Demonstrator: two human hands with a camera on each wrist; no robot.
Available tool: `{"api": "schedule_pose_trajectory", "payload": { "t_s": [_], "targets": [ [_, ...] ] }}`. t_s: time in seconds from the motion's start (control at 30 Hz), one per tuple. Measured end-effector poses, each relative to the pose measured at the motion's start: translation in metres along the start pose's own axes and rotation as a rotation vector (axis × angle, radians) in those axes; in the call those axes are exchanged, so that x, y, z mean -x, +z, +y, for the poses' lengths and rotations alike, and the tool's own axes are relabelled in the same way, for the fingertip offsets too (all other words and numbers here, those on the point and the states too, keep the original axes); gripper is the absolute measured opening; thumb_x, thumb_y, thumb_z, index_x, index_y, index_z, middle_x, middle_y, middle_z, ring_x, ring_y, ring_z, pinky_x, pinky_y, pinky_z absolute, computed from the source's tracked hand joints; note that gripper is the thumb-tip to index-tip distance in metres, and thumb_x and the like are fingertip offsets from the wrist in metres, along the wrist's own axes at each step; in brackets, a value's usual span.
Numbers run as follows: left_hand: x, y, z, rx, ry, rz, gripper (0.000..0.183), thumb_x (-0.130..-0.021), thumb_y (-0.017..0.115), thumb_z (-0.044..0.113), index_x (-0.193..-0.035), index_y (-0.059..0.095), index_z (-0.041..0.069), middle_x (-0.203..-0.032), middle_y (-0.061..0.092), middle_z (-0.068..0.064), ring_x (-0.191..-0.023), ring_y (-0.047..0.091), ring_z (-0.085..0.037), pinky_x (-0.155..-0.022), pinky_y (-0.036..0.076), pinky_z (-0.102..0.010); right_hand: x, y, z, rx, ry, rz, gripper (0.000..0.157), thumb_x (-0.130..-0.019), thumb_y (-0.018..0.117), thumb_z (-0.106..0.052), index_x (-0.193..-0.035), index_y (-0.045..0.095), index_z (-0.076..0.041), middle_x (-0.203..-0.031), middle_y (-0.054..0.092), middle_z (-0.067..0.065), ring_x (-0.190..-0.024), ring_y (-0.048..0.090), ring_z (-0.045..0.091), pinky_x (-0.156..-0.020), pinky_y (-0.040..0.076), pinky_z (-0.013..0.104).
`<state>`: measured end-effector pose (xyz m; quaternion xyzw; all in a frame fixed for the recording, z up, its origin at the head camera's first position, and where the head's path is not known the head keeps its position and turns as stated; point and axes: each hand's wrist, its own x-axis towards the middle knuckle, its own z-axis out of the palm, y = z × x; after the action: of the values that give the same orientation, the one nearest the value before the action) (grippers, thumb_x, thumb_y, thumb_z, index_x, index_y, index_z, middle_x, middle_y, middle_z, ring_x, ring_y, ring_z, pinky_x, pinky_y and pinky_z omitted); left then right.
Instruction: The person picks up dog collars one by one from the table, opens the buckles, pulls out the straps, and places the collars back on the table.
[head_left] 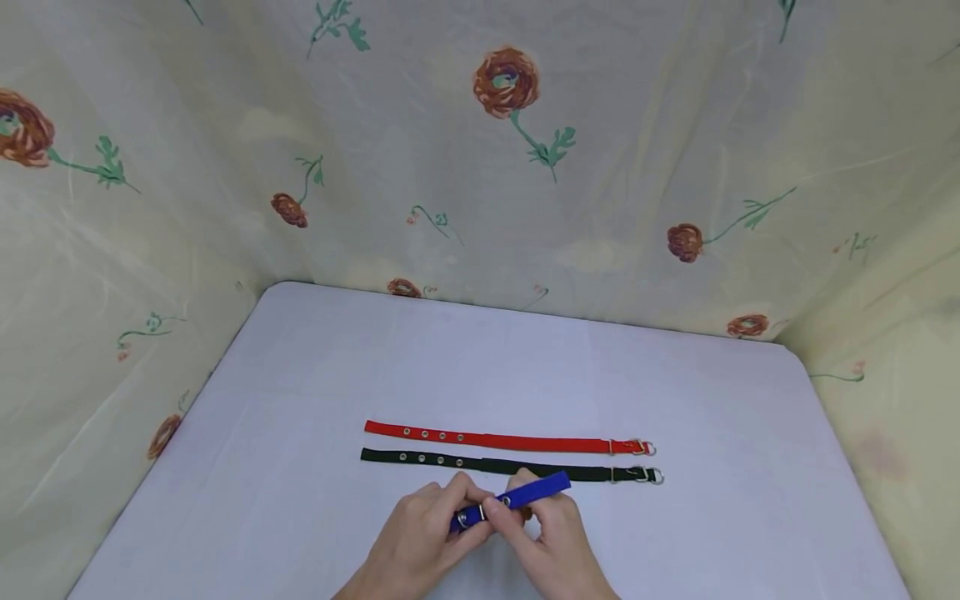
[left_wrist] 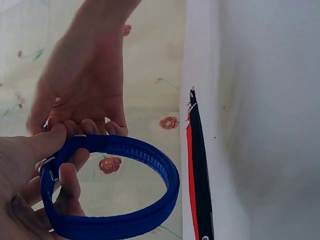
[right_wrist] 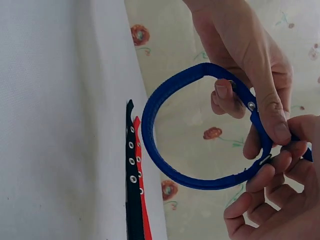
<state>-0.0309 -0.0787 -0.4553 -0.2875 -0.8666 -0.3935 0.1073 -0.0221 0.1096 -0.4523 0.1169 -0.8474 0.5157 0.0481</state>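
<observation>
A blue pet collar [head_left: 538, 489], bent into a round loop, is held between both hands above the table's near part. My left hand [head_left: 412, 529] pinches it by the buckle and ring, thumb on top. The thumb and fingers of my right hand [head_left: 555, 542] pinch the strap beside the buckle. Its free end, with an eyelet showing, points up to the right. In the left wrist view the blue collar's loop [left_wrist: 120, 226] hangs below the fingers. The right wrist view shows the same loop [right_wrist: 155, 155] and a metal piece near the fingertips.
Behind the hands, a red collar [head_left: 540, 442] and a black collar [head_left: 540, 469] lie straight and side by side, buckles to the right, eyelets to the left. The white table [head_left: 480, 358] is bordered by a flowered curtain [head_left: 600, 167].
</observation>
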Motion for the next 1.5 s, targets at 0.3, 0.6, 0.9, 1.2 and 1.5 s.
{"api": "schedule_pose_trajectory", "payload": {
  "t_s": [0.3,0.6,0.9,1.2,1.5],
  "targets": [
    [0.000,0.003,0.002,0.034,-0.074,-0.001,0.030,-0.092,0.087,0.029,-0.107,0.065,0.015,-0.096,0.083,0.006,-0.074,0.063,0.006,-0.066,0.050,-0.008,-0.001,-0.004,-0.004,0.006,0.082,0.033,0.028,-0.106,0.068,-0.022,-0.080,0.062,-0.027,-0.075,0.055,-0.018,-0.074,0.053,0.000,-0.066,0.046,0.023],
    [0.001,0.003,0.006,0.128,-0.169,-0.055,0.028,-0.099,0.078,0.036,-0.111,0.065,0.014,-0.098,0.082,0.003,-0.079,0.070,0.003,-0.071,0.058,-0.013,0.000,-0.011,-0.010,-0.045,0.233,0.018,0.026,-0.109,0.065,-0.028,-0.083,0.067,-0.024,-0.073,0.063,-0.015,-0.079,0.059,0.005,-0.075,0.046,0.023],
    [-0.001,0.003,0.004,0.214,-0.241,-0.099,0.027,-0.103,0.072,0.040,-0.113,0.063,0.016,-0.104,0.084,0.002,-0.086,0.076,0.000,-0.076,0.060,-0.014,-0.002,-0.012,-0.008,-0.055,0.278,-0.012,0.022,-0.106,0.070,-0.033,-0.086,0.068,-0.023,-0.075,0.063,-0.012,-0.083,0.059,0.006,-0.075,0.046,0.026],
    [-0.004,0.005,0.000,0.371,-0.401,-0.101,0.031,-0.105,0.069,0.045,-0.117,0.062,0.017,-0.101,0.086,-0.004,-0.071,0.075,-0.001,-0.068,0.054,-0.018,-0.004,-0.012,-0.005,-0.068,0.310,-0.114,0.017,-0.107,0.068,-0.033,-0.112,0.066,-0.017,-0.098,0.066,-0.005,-0.092,0.060,0.005,-0.082,0.052,0.022],
    [-0.006,0.007,-0.004,0.491,-0.563,-0.155,0.036,-0.107,0.064,0.048,-0.122,0.058,0.015,-0.096,0.085,-0.007,-0.069,0.076,-0.006,-0.075,0.050,-0.019,-0.007,-0.009,-0.004,-0.072,0.298,-0.117,0.011,-0.109,0.064,-0.024,-0.116,0.063,-0.015,-0.096,0.064,-0.005,-0.088,0.059,0.005,-0.079,0.052,0.021]
  ]
}}
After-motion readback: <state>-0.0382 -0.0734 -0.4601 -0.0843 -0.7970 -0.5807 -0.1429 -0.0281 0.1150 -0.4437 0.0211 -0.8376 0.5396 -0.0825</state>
